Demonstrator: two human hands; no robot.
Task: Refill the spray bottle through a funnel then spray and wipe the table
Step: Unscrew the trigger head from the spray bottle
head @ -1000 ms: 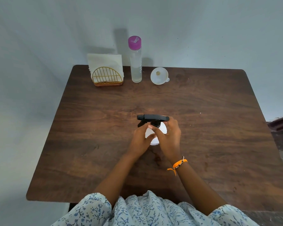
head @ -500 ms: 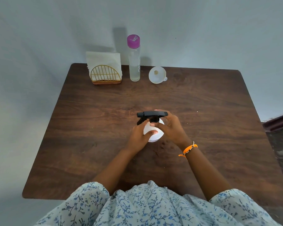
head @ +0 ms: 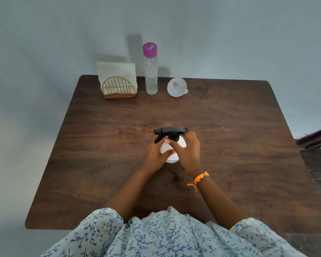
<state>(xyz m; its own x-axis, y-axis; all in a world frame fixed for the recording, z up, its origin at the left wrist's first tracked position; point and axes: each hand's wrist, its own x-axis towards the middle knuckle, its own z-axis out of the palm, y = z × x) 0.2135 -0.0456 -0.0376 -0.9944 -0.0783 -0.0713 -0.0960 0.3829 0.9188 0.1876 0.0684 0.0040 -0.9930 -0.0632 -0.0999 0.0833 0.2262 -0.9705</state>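
Now both hands' fingers (head: 171, 144) grip spray bottle (head: 171, 147).

Free room and obstructions, table (head: 230, 164)
Upper edge is occupied by napkin holder (head: 119, 88), water bottle (head: 151, 71), funnel (head: 177, 87); lower left and right are unobstructed.

An orange braided thread bracelet (head: 200, 179) circles my wrist. My pale blouse with small blue flowers (head: 165, 236) fills the bottom edge. A plain grey-blue wall (head: 230, 38) stands behind.
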